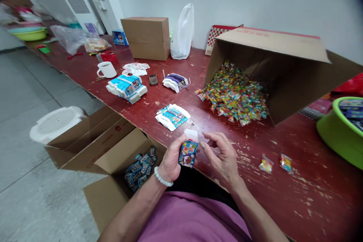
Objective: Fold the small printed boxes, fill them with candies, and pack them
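Red-painted wood is forming one long, scuffed table [320, 211], where a big tipped brown cardboard carton [297, 83] is spilling a mass of wrapped candies [235, 94], too many to count; red print on its upper flap is proving unreadable. Below the table's edge, an open brown cardboard carton [106, 194] is holding jumbled small blue packets [141, 168]. One stack of flat blue-and-white cartons [172, 117] is lying beyond the hands. The left hand [171, 160] is grasping one small blue printed box [188, 153] between thumb and fingers, its white top flap standing up, its lettering too small to read. The right hand [222, 157] is hovering just beside the box's top, thumb and fingers parted. Two loose clear-wrapped candies [266, 164] are lying to its right.
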{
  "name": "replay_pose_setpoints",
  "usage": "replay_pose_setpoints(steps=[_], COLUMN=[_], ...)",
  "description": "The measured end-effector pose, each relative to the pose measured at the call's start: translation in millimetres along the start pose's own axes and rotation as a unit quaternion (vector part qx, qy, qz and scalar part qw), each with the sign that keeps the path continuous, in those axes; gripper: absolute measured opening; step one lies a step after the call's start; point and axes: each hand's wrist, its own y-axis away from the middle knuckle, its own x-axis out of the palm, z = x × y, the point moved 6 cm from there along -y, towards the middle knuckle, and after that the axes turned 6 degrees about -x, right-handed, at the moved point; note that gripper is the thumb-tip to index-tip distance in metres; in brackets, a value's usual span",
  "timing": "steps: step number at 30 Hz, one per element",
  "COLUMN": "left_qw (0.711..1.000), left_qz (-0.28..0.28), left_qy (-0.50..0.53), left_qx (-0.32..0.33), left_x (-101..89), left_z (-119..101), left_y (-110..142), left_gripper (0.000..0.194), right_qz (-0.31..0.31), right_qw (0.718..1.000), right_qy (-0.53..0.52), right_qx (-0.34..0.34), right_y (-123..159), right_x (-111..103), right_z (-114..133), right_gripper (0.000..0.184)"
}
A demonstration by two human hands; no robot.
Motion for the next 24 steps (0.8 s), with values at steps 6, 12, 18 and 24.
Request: replay_pose_setpoints(steps=[6,12,18,24], left_qw=[0.99,0.987,0.997,0.999], left_qz=[0.023,0.012,-0.023,-0.021], left_qy=[-0.09,-0.109,-0.002,-0.032], left_qx=[0.109,0.116,0.073,0.035], left_x=[-1.4,-3.9,-3.1,-4.3], left_z=[-3.1,0.8,3.7,14.2], left_y=[3.2,-0.3,-2.4,-2.7], left_gripper=[0.034,0.031,0.033,0.039], right_qz=[0.113,0.16,0.022,0.054], right_qw=[0.991,0.986,0.998,0.978], right_qy=[0.054,0.001,-0.043,-0.164], right_qx=[-0.044,-0.035,0.037,0.119], right_y=[-7.0,-4.2,7.0,4.8], right_x=[3.8,9.0,8.7,14.8], right_z=[3.6,2.4,-8.5,-23.8], right_gripper=[0.011,0.023,0.009,0.017])
